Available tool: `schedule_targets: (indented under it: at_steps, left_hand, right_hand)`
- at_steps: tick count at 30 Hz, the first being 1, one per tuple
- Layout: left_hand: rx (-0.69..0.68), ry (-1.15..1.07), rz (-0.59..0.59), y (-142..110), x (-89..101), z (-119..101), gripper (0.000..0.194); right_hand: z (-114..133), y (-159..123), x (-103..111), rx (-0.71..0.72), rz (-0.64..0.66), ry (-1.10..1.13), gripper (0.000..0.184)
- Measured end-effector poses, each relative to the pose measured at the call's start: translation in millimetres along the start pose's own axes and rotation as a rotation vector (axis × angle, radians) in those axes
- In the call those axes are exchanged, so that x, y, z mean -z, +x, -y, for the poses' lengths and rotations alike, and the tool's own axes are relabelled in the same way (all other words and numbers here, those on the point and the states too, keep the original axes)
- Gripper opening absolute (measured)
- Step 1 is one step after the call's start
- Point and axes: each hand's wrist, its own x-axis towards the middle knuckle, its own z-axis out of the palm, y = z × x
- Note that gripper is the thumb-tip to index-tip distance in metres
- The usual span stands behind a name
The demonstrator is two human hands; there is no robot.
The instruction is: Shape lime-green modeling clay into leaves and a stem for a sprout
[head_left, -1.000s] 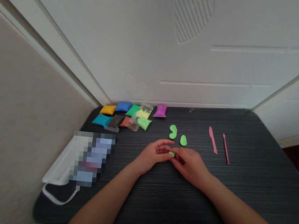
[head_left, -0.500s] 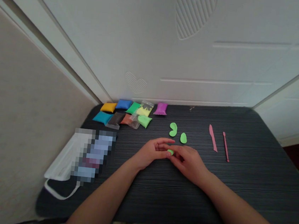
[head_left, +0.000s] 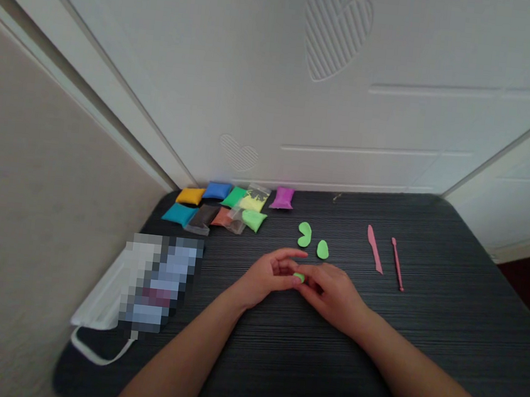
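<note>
Between my fingertips is a small piece of light green modelling clay [head_left: 299,278], partly covered by them. My left hand [head_left: 270,273] pinches it from the left with the thumb in front, its index finger stretched out to the right. From the other side my right hand [head_left: 331,294] presses it between thumb and fingers. Just beyond the hands a flattened green clay oval [head_left: 323,249] lies on the dark table [head_left: 268,350]. Beside it, a little farther off, is a notched, curved green clay piece [head_left: 306,234].
Packets of coloured clay, among them a purple packet [head_left: 283,198] and a teal packet [head_left: 180,214], lie at the back left. A pink plastic knife [head_left: 375,249] and a thin pink tool [head_left: 397,264] lie to the right. A white face mask [head_left: 103,295] is at the left edge.
The whole view has shifted slightly, so the table sits a little lower. Both hands keep hold of the green clay with almost the same finger positions.
</note>
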Motion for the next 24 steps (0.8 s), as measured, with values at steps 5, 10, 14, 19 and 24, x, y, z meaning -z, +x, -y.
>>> schedule_targets:
  at_steps: [5, 10, 14, 19, 24]
  left_hand:
    - [0.006, 0.011, -0.005, 0.2, 0.2, 0.3, 0.046]
    - [-0.003, 0.012, -0.008, 0.2, -0.5, 1.2, 0.045]
    - [-0.014, -0.004, 0.003, 0.1, -1.5, 1.9, 0.043]
    - [-0.018, -0.004, -0.01, -0.1, -2.9, 1.7, 0.04]
    - [-0.03, -0.002, -0.009, -0.6, -5.1, 0.2, 0.038]
  right_hand:
    - [-0.8, -0.9, -2.2, -0.007, 0.005, -0.029, 0.026]
    - [-1.2, -1.0, -2.3, -0.013, 0.016, -0.029, 0.028]
    - [-1.1, -1.3, -1.4, -0.011, 0.03, -0.038, 0.028]
    - [-0.6, -1.5, -1.6, 0.001, 0.021, -0.046, 0.028]
    - [-1.1, -1.3, -2.6, 0.01, 0.012, -0.055, 0.026]
